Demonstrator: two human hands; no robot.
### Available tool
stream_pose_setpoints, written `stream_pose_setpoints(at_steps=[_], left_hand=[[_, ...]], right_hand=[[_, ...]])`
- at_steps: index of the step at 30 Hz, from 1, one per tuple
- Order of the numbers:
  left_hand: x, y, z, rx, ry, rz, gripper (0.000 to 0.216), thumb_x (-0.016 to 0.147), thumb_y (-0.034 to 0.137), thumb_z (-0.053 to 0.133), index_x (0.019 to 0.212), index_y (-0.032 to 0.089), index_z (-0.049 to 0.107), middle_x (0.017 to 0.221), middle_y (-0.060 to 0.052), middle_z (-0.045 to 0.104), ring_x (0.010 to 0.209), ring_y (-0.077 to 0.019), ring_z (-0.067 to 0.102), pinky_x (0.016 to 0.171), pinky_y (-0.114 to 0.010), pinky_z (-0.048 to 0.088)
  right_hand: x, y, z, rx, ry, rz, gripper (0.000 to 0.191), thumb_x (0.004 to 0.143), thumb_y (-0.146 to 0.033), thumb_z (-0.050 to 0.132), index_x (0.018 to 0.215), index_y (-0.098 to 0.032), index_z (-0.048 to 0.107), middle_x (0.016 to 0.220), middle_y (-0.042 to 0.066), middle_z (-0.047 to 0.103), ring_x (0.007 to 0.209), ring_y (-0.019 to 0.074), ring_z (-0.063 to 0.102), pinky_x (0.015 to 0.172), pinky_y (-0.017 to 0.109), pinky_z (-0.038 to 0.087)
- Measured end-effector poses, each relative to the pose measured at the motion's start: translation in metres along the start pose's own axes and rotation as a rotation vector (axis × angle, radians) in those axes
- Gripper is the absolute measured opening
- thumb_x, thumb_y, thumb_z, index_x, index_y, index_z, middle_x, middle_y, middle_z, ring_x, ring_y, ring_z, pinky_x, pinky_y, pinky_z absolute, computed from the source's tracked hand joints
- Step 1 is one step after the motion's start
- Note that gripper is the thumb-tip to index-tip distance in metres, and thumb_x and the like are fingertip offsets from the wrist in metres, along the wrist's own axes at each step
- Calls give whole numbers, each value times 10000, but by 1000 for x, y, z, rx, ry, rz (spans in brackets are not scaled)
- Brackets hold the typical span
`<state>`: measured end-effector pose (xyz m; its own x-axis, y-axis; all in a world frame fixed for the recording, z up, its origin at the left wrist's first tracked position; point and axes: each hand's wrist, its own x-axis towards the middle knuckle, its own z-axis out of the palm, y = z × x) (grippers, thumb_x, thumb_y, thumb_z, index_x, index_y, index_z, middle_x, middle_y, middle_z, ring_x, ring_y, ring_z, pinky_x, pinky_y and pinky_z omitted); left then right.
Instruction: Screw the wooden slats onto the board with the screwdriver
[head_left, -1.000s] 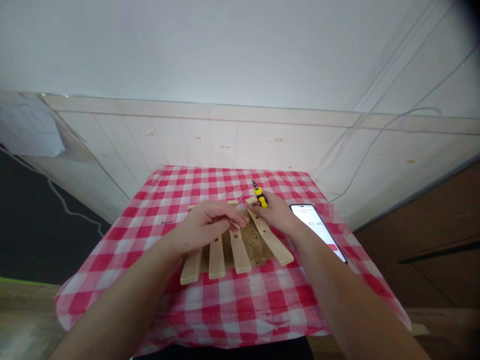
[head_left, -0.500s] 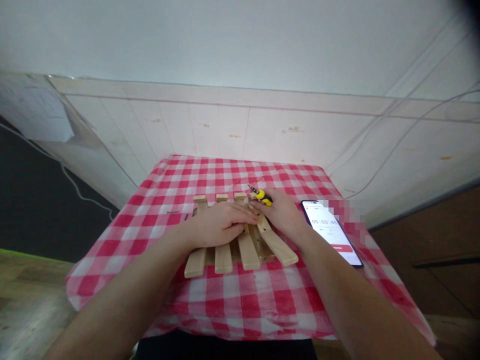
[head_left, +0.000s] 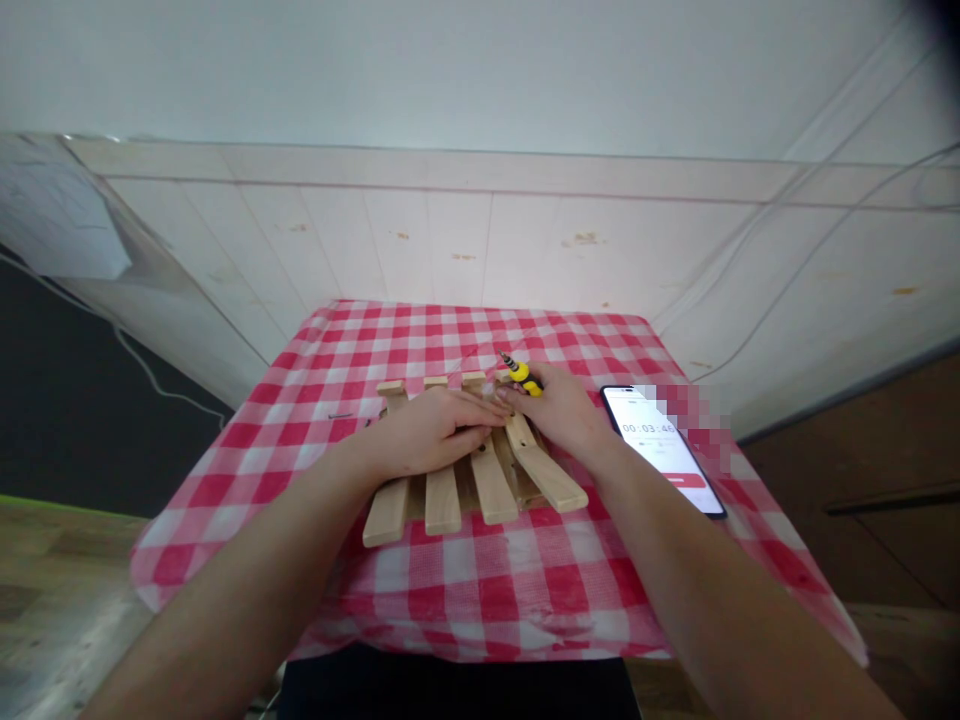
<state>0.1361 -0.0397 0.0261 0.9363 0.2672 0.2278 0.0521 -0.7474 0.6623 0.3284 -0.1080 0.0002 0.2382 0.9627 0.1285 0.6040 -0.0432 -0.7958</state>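
Note:
A wooden slat rack (head_left: 465, 485) of several pale strips lies on the red-and-white checked tablecloth (head_left: 480, 590). My left hand (head_left: 427, 432) rests flat on its middle slats with fingers stretched out to the right. My right hand (head_left: 559, 410) is closed around a small yellow-and-black screwdriver (head_left: 519, 373), whose tip points up and to the left. That hand sits on the rightmost slat, which lies skewed from the others. The fingertips of both hands nearly touch over the rack.
A smartphone (head_left: 661, 448) with a lit timer screen lies on the cloth right of my right wrist. Small dark screws (head_left: 339, 416) lie left of the rack. A pale floor with cables (head_left: 757, 255) spreads beyond the table.
My left hand went from pinching over the slats to lying flat on them. The right hand stayed on the skewed slat with the screwdriver. The view shifted slightly.

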Motion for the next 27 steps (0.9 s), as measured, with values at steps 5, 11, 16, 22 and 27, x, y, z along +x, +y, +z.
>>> stream_pose_setpoints(at_steps=[5, 11, 16, 22, 27], left_hand=[[1, 1, 0, -16, -3, -14, 299, 838, 109, 572, 1045, 235, 747, 1163, -45, 723, 1103, -196, 669, 993, -318, 499], [0, 2, -1, 19, -12, 0, 306, 832, 91, 565, 1026, 242, 748, 1153, -27, 728, 1097, -187, 671, 992, -313, 501], [0, -4, 1, -38, 21, -19, 305, 823, 107, 588, 1042, 247, 747, 1152, -30, 728, 1090, -190, 676, 980, -311, 507], [-3, 0, -2, -111, 120, -31, 286, 817, 116, 576, 1001, 226, 765, 1067, -48, 755, 994, -198, 707, 899, -298, 544], [-7, 9, -9, -301, 219, -64, 242, 846, 147, 550, 921, 198, 774, 1009, -53, 766, 951, -191, 714, 860, -268, 553]], right_hand=[[-1, -2, -2, -11, 13, 30, 267, 788, -413, 652, 927, -187, 680, 916, 64, 726, 834, 222, 644, 690, 327, 439], [-2, -4, -3, -36, 4, 29, 278, 787, -433, 645, 926, -197, 690, 878, 57, 720, 813, 223, 640, 660, 320, 423], [-2, -6, -4, -30, 20, 58, 264, 769, -424, 638, 891, -195, 684, 871, 66, 714, 786, 221, 626, 652, 321, 425], [7, 8, -3, 166, 136, 142, 259, 689, -276, 599, 920, -196, 684, 917, 44, 718, 841, 223, 627, 712, 330, 452], [11, 21, 2, 248, 58, 274, 197, 742, -372, 598, 834, -222, 688, 879, 40, 728, 816, 228, 640, 697, 338, 471]])
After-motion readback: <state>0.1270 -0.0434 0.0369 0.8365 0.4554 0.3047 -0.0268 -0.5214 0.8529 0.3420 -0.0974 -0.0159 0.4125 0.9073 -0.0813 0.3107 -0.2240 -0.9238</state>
